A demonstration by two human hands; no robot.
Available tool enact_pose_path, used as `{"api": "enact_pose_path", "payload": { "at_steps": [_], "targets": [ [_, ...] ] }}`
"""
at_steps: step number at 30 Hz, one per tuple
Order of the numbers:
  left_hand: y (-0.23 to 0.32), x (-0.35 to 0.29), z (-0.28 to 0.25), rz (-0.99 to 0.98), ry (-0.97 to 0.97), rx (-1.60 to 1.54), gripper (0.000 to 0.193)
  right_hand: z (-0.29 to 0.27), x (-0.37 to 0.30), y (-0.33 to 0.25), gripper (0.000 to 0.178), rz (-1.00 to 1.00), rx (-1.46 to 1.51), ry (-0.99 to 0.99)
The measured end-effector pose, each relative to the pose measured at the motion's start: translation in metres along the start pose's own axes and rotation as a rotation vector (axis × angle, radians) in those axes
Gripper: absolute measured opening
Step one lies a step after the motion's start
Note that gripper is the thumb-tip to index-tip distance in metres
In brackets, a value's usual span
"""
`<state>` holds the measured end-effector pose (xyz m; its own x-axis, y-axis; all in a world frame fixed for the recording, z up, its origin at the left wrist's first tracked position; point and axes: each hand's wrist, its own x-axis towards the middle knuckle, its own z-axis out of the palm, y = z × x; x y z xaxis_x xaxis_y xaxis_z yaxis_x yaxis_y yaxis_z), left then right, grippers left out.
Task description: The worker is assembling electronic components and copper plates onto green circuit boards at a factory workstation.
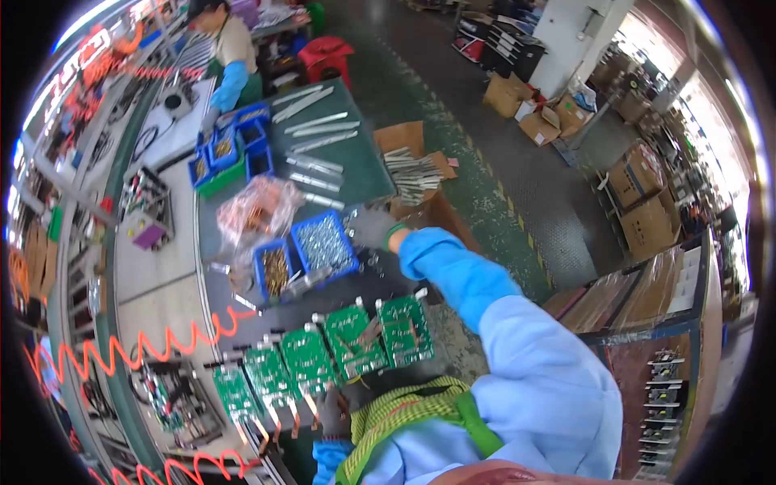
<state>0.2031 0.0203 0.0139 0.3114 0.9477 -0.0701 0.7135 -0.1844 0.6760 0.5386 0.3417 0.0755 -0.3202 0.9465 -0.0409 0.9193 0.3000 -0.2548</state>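
My right hand [373, 229], in a grey glove, reaches to the right edge of a blue bin [356, 265] full of small silver screws [325, 244]. Its fingertips are too indistinct to show a grip. My left hand [333, 414], also gloved, is low beside the near edge of a row of green circuit boards [307, 360]; its fingers are partly hidden. Several copper strips [295, 415] stick out from the boards toward me. Left of the screws, another blue bin [257, 275] holds brass-coloured small parts [276, 270].
A clear plastic bag of copper parts [257, 212] lies beyond the bins. Metal bars [315, 135] and more blue bins [222, 149] are farther off, near a co-worker [230, 61]. A cardboard box of metal strips [412, 174] stands right of the table. Orange coiled hose [162, 347] crosses at left.
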Motion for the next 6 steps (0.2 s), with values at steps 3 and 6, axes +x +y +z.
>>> {"api": "enact_pose_path", "payload": {
  "at_steps": [3,6],
  "targets": [
    [-0.005,0.002,0.013,0.071,0.113,0.066,0.015,0.049,0.026,0.026,0.031,0.007,-0.041,-0.154],
    [-0.076,-0.012,0.041,-0.662,-0.055,-0.737,0.032,0.068,0.061,0.025,0.038,0.190,0.022,-0.085]
  ]
}}
